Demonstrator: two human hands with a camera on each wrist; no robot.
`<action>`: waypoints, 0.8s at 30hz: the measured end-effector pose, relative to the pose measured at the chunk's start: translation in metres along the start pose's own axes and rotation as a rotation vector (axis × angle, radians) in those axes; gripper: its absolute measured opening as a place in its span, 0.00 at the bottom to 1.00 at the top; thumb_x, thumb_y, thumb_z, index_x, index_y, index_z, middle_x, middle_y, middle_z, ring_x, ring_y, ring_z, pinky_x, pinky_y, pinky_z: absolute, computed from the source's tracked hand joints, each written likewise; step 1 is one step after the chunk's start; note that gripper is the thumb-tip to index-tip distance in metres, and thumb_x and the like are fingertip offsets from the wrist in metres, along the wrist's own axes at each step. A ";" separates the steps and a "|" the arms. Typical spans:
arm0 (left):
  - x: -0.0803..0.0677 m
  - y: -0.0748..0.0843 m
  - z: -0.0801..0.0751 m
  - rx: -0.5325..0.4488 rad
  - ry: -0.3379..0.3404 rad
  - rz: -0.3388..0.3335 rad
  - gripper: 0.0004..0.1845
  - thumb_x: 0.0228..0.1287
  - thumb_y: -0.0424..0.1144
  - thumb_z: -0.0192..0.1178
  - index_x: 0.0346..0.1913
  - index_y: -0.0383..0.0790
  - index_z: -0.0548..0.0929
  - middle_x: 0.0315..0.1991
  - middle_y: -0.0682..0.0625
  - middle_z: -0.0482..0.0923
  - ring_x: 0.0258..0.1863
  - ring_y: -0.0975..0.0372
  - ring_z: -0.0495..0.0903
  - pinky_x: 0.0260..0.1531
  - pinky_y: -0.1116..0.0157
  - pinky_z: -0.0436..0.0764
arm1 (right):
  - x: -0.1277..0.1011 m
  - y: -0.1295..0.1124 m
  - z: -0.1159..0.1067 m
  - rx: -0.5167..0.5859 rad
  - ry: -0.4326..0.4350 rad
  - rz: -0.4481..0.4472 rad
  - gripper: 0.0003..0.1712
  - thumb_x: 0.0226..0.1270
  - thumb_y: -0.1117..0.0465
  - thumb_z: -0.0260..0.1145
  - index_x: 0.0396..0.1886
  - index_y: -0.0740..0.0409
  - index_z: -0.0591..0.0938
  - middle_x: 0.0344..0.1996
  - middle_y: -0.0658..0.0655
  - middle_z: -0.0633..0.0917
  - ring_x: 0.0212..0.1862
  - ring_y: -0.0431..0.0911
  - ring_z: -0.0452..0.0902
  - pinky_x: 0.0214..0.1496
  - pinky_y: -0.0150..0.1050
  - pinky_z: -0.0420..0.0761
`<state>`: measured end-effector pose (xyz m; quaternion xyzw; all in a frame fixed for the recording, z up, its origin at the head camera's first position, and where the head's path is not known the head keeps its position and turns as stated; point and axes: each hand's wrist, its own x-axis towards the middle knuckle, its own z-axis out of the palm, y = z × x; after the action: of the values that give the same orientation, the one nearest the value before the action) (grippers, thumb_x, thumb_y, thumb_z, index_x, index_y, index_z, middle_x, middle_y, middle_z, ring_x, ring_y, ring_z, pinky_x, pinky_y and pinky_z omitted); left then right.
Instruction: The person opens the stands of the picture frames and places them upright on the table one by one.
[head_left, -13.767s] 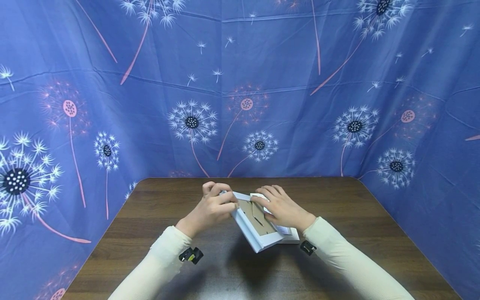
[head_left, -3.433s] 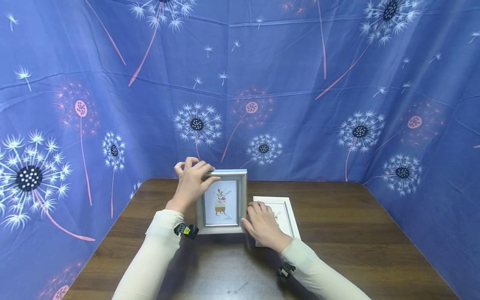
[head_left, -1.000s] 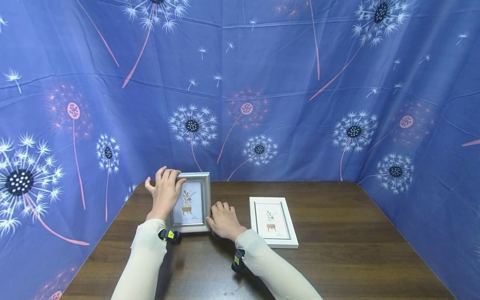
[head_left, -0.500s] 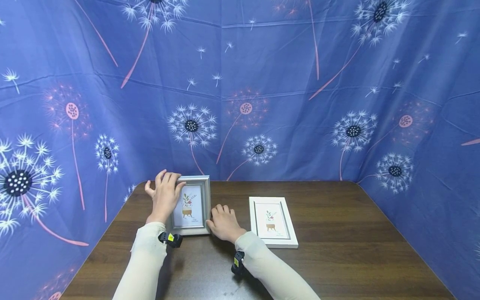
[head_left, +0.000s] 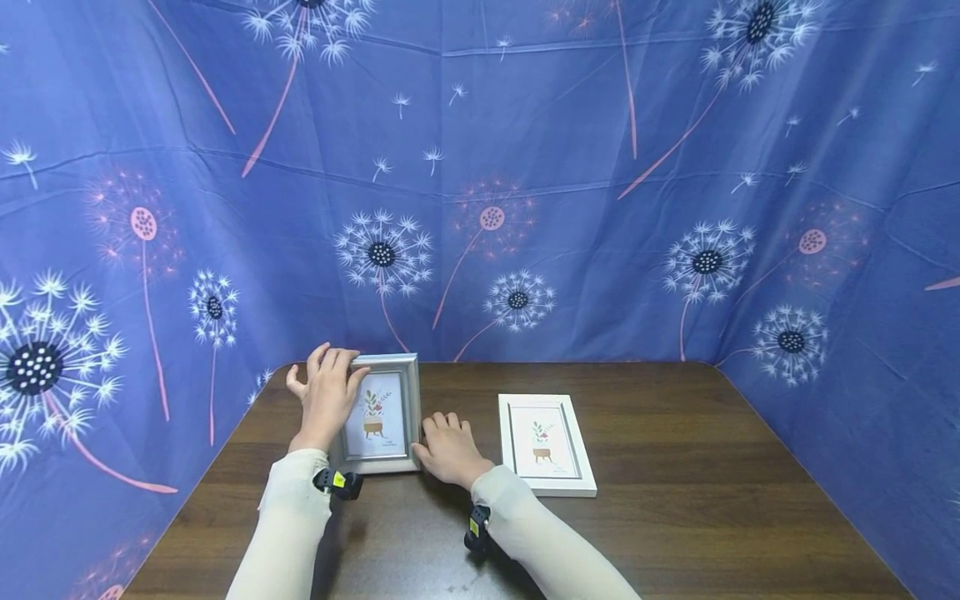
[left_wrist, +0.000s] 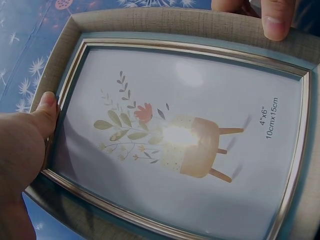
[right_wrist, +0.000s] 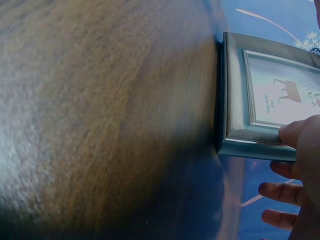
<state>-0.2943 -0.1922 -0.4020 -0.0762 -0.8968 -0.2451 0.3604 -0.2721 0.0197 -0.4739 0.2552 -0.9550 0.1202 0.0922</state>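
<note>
A silver-grey picture frame [head_left: 374,414] with a plant print stands nearly upright at the left of the table, its front facing me. My left hand [head_left: 327,400] holds its top left part, the thumb [left_wrist: 47,104] over the front rim in the left wrist view. On the lower right side, my right hand [head_left: 450,447] pinches the rim. In the right wrist view that thumb [right_wrist: 295,132] lies on the front, with the other fingers around the side. The back of the frame is hidden. To the right, a white picture frame [head_left: 585,483] lies face up.
The brown wooden table [head_left: 675,500] carries both frames. A blue dandelion-print cloth [head_left: 585,208] hangs behind it and along both sides.
The silver-grey frame, earlier held tilted with its back showing, has turned face forward and moved left with both hands. Over the last second its top has dropped slightly. The right hand left the white frame.
</note>
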 end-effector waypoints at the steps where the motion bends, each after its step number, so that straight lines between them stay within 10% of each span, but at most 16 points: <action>1: 0.000 0.000 0.000 -0.001 -0.001 -0.001 0.15 0.64 0.39 0.67 0.50 0.36 0.81 0.50 0.39 0.78 0.67 0.44 0.61 0.61 0.33 0.39 | 0.000 0.000 0.000 0.002 -0.004 -0.001 0.22 0.74 0.44 0.57 0.53 0.57 0.78 0.49 0.56 0.78 0.53 0.52 0.71 0.52 0.48 0.69; 24: -0.007 0.009 -0.008 -0.006 -0.025 -0.001 0.22 0.63 0.42 0.68 0.56 0.36 0.78 0.56 0.40 0.77 0.69 0.44 0.58 0.61 0.34 0.38 | -0.012 0.008 -0.012 0.050 0.019 -0.040 0.23 0.74 0.44 0.55 0.56 0.55 0.77 0.50 0.56 0.78 0.54 0.52 0.71 0.50 0.47 0.69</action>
<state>-0.2818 -0.1879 -0.3986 -0.0797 -0.9005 -0.2472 0.3488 -0.2644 0.0352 -0.4667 0.2754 -0.9454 0.1444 0.0972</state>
